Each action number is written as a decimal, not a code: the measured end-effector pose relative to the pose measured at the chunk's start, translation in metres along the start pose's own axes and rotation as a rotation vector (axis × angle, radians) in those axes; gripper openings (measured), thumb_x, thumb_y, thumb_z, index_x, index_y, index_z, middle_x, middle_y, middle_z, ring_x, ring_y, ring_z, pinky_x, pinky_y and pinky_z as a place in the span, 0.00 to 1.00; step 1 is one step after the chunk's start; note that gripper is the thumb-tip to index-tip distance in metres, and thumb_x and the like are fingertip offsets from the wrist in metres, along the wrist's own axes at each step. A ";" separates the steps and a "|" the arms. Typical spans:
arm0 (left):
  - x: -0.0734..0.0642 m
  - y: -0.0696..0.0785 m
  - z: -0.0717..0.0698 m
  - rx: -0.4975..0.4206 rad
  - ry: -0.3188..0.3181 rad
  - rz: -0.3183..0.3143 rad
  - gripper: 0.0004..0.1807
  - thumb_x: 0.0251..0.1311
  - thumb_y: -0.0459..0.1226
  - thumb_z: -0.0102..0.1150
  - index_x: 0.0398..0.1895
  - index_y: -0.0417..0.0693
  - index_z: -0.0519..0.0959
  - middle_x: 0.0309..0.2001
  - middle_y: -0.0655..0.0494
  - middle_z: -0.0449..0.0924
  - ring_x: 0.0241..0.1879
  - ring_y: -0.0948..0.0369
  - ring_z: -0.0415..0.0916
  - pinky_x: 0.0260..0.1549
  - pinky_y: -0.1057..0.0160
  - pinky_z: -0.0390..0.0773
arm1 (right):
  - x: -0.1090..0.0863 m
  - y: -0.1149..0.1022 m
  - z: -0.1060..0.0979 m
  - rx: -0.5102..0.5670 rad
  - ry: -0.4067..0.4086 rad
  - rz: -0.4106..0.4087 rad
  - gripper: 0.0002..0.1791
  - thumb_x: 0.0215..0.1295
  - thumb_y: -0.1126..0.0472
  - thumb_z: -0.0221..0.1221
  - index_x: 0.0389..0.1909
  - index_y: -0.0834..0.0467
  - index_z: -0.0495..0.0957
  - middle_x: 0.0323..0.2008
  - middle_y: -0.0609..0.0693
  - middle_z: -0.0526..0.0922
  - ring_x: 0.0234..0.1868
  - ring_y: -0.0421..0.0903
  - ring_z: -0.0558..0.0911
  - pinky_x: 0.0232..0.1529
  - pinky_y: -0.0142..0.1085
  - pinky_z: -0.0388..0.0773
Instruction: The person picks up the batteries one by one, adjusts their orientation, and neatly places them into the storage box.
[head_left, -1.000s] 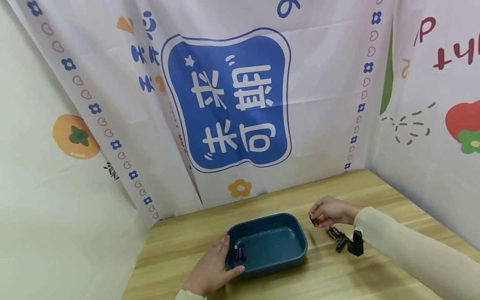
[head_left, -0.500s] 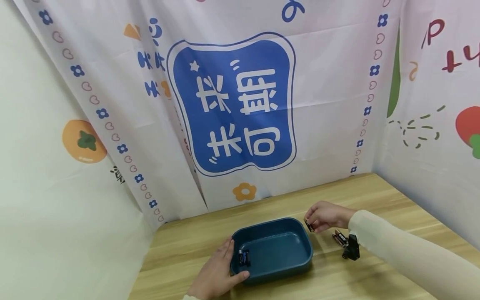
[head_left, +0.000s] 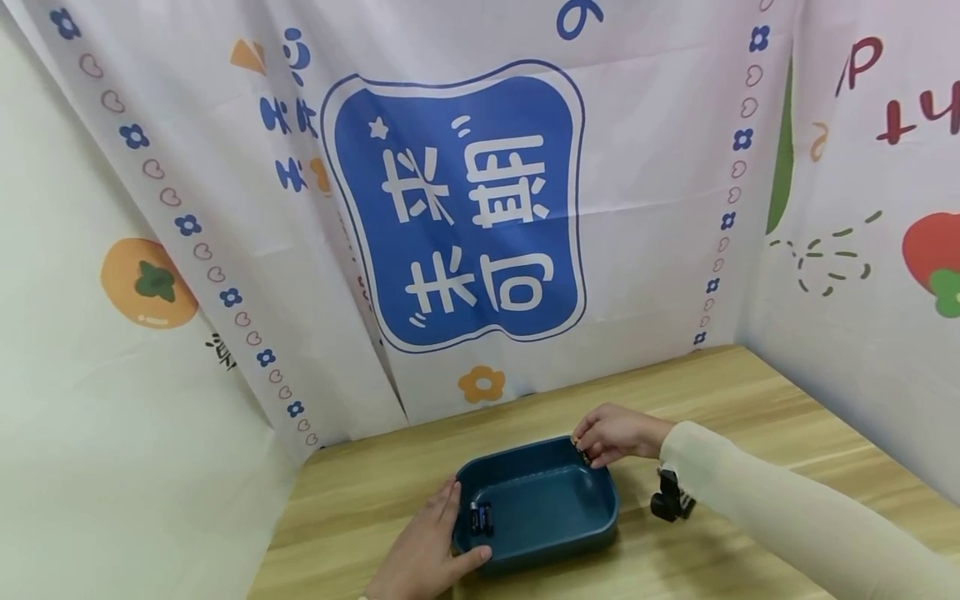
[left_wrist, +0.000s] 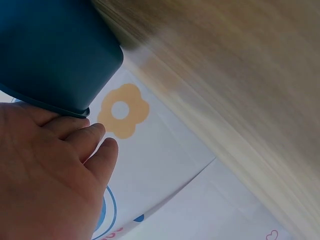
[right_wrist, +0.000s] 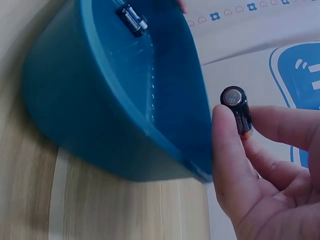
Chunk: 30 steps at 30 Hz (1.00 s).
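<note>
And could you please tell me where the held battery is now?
In the right wrist view, the battery is pinched in the right hand; the head view shows it at the far right corner of the teal container.

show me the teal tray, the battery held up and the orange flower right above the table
Teal tray (head_left: 543,510): head view, bare inner floor.
Held battery (right_wrist: 241,115): right wrist view, dark side.
Orange flower (left_wrist: 120,110): left wrist view, white centre.
</note>
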<state>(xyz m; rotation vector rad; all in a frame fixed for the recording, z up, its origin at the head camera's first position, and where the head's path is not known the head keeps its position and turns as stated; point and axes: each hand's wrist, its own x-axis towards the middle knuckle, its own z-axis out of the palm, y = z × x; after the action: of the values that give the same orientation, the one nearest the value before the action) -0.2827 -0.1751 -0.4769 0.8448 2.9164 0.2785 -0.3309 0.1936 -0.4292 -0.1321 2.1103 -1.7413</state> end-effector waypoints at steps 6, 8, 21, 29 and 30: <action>-0.001 0.002 0.000 0.021 0.008 0.003 0.56 0.59 0.73 0.38 0.76 0.38 0.50 0.77 0.46 0.42 0.72 0.48 0.50 0.65 0.43 0.58 | 0.004 0.001 0.006 0.000 -0.012 -0.003 0.14 0.63 0.71 0.59 0.49 0.72 0.75 0.36 0.61 0.82 0.28 0.46 0.82 0.33 0.42 0.84; -0.001 0.002 0.001 0.028 0.019 0.008 0.56 0.60 0.73 0.38 0.76 0.38 0.50 0.77 0.46 0.42 0.72 0.48 0.50 0.65 0.44 0.59 | 0.005 0.001 0.008 -0.001 -0.023 -0.005 0.15 0.63 0.71 0.59 0.49 0.73 0.75 0.36 0.62 0.82 0.28 0.46 0.83 0.34 0.43 0.84; -0.002 0.002 -0.001 0.052 0.067 0.022 0.56 0.60 0.72 0.40 0.75 0.37 0.51 0.76 0.44 0.45 0.71 0.47 0.52 0.65 0.45 0.60 | 0.013 -0.007 0.021 0.011 -0.038 -0.004 0.14 0.64 0.71 0.59 0.49 0.72 0.76 0.39 0.63 0.81 0.31 0.47 0.83 0.35 0.42 0.84; -0.003 0.003 -0.001 0.051 0.069 0.016 0.56 0.60 0.72 0.40 0.75 0.37 0.51 0.76 0.44 0.45 0.71 0.47 0.52 0.65 0.45 0.60 | 0.015 -0.009 0.030 0.038 -0.017 -0.005 0.13 0.64 0.71 0.58 0.49 0.72 0.76 0.40 0.63 0.81 0.32 0.48 0.83 0.37 0.42 0.84; -0.003 0.004 -0.001 0.051 0.069 0.016 0.56 0.60 0.72 0.40 0.75 0.37 0.52 0.76 0.44 0.46 0.71 0.47 0.52 0.65 0.45 0.60 | 0.016 -0.009 0.031 0.042 -0.014 -0.004 0.13 0.64 0.71 0.58 0.49 0.72 0.76 0.40 0.64 0.81 0.32 0.48 0.83 0.37 0.42 0.84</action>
<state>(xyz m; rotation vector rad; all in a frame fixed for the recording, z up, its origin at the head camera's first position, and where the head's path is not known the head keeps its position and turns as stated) -0.2787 -0.1736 -0.4753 0.8837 2.9935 0.2403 -0.3354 0.1579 -0.4293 -0.1362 2.0636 -1.7801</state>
